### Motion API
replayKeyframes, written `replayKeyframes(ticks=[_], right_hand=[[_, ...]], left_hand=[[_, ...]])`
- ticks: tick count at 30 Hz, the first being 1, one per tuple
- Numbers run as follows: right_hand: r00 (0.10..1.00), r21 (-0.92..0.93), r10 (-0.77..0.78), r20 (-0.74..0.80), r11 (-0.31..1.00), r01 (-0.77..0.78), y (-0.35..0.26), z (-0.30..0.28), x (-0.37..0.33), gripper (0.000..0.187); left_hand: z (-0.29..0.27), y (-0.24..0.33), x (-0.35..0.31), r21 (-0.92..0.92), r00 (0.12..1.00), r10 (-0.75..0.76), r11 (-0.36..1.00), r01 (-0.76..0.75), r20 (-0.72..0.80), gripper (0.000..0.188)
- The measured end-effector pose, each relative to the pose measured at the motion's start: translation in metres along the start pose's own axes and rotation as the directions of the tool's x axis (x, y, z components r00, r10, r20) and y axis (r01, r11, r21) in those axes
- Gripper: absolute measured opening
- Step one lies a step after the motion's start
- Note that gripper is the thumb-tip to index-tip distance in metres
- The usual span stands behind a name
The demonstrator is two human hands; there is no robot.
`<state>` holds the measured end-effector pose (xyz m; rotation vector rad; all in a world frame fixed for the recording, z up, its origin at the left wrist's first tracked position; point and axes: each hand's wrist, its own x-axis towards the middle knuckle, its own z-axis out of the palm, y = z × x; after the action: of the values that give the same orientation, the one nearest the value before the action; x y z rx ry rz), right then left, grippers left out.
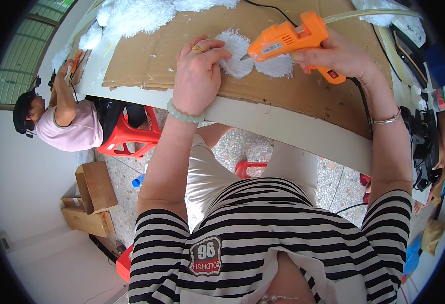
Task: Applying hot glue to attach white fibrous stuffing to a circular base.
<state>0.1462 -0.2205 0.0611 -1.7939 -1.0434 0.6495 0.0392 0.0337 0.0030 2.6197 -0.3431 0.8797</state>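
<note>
Fingers of the left hand point(198, 76) press flat on a white fluffy piece point(253, 58) on cardboard point(303, 93). At three o'clock, the right hand point(336, 53) grips an orange glue gun point(288, 38), its nozzle touching the piece. The table edge point(283, 126) runs close below.

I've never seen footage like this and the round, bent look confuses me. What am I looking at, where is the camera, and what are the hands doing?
There is no machine here, just a person at work. The camera is a wide fisheye worn on the person's head, looking down, so straight edges bend near the rim and the person's striped shirt fills the bottom. The left hand presses on a fluffy white piece lying on a sheet of brown cardboard that covers the white table. The right hand holds an orange glue gun, its nozzle pointing down at that piece. More white fluff lies farther back. At the left, another person in a pink top works at the same table beside a red plastic stool.
</note>
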Motion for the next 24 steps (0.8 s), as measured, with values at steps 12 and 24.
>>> replayKeyframes(ticks=[12,24], right_hand=[[0.985,0.465,-0.088,-0.15,0.872,0.149,0.019,-0.011,0.0,0.036],[0.974,0.832,0.032,-0.226,0.526,0.176,0.022,0.02,0.019,0.032]], left_hand=[[-0.005,0.001,0.003,-0.077,1.0,0.002,0.997,-0.003,-0.013,0.028],[-0.022,0.041,-0.003,0.104,0.992,0.118,0.988,-0.114,-0.038,0.021]])
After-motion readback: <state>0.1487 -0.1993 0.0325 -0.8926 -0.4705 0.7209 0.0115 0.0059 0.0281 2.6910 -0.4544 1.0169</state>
